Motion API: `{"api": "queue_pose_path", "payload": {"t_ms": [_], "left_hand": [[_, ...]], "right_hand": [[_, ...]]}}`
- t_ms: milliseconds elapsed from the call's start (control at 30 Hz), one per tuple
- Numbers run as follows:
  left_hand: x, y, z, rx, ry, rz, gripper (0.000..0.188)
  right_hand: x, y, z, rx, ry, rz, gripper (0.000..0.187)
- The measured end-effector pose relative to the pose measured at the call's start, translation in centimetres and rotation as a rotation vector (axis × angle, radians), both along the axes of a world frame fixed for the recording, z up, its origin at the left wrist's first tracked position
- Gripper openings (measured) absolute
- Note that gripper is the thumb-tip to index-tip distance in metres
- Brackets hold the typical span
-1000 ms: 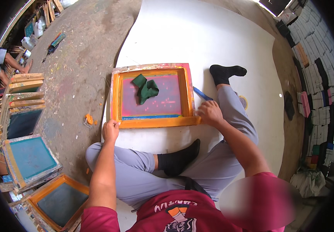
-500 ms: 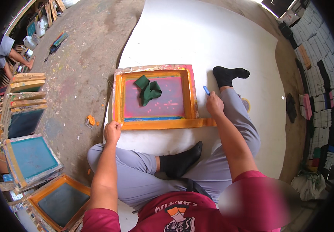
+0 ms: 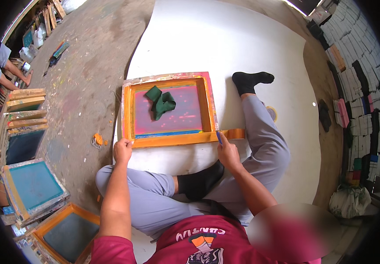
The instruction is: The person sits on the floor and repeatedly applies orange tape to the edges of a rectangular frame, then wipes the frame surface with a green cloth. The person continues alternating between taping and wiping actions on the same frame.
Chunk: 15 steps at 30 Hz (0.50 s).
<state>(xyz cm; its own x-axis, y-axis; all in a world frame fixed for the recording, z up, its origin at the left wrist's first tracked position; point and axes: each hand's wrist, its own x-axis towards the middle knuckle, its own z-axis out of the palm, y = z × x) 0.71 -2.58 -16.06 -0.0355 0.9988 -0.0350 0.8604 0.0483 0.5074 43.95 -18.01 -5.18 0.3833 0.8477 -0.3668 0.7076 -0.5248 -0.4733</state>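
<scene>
A screen printing frame [image 3: 212, 99] with a pink and purple mesh lies in front of my legs on a white sheet. Brown packing tape [image 3: 168, 140] runs along its near edge, the roll [image 3: 237, 133] sitting past the right corner. At the near left corner my left hand [image 3: 122, 150] is closed, its fingertips pinching the tape's end. My right hand [image 3: 228, 155] grips a slim blue cutter [image 3: 219, 137], its tip at the frame's near right corner, beside the tape. A crumpled dark green cloth [image 3: 161, 104] rests on the mesh.
Several more screen frames [image 3: 36, 182] lean or lie along the left. Another tape roll [image 3: 272, 113] is beside my right shin. Orange scraps [image 3: 97, 140] lie on the concrete floor. Stacked bundles [image 3: 361, 88] line the right wall. Another person's legs [image 3: 16, 72] show far left.
My right hand has moved left and nearer, bringing the cutter from beyond the tape roll to the frame's near right corner. My left hand keeps its place at the left corner.
</scene>
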Motion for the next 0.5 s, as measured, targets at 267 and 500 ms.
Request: {"api": "queue_pose_path", "payload": {"t_ms": [267,500], "left_hand": [[0.6,0.0,0.6,-0.017,0.012,0.012,0.025],[0.3,-0.1,0.4,-0.034,0.007,0.009,0.025]], "right_hand": [[0.3,0.0,-1.6,-0.04,-0.116,0.069,0.057],[-0.2,0.1,-1.6,-0.048,-0.104,0.066,0.058]]}}
